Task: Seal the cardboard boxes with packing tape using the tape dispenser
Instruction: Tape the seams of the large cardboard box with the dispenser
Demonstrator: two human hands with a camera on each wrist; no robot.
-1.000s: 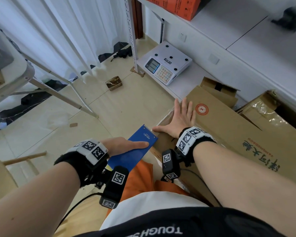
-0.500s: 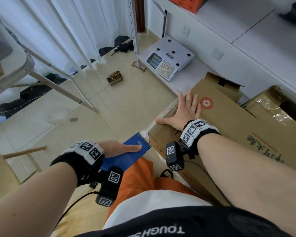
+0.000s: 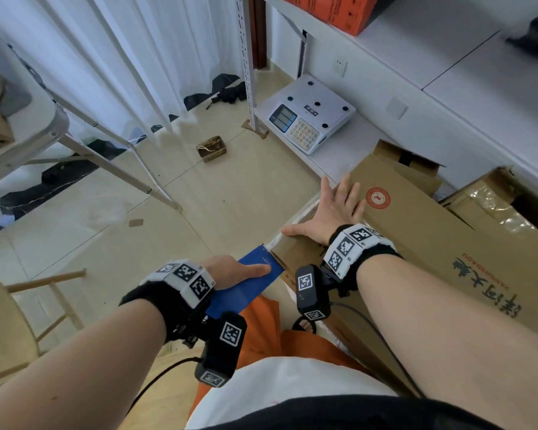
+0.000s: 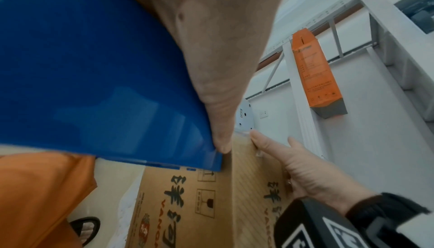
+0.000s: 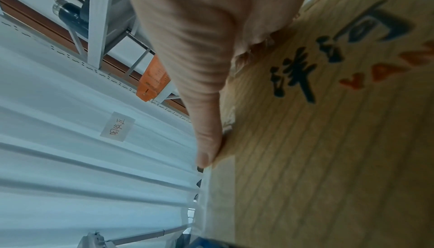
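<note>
A long cardboard box (image 3: 432, 237) with printed characters and a red round stamp lies at the right. My right hand (image 3: 333, 209) rests flat on its top near the left end, fingers spread, thumb along the edge; the right wrist view shows the thumb (image 5: 206, 140) at the box (image 5: 328, 140) edge. My left hand (image 3: 230, 270) holds a flat blue board-like tool (image 3: 249, 283), thumb on top. Its tip touches the near corner of the box, just below my right thumb. In the left wrist view the blue tool (image 4: 94, 85) meets the box (image 4: 187, 205) side. A clear film strip (image 3: 295, 218) shows along that edge.
A white weighing scale (image 3: 311, 119) sits on a low shelf behind the box. More cardboard boxes (image 3: 494, 206) stand at the right. Folding table legs (image 3: 121, 162) cross the left floor, and a wooden chair (image 3: 28, 305) is at the lower left. A small brown box (image 3: 213, 148) lies on the floor.
My left hand has drawn the blue tool slightly down and back, from beside my right thumb to the box's near corner. The right hand stays flat on the box.
</note>
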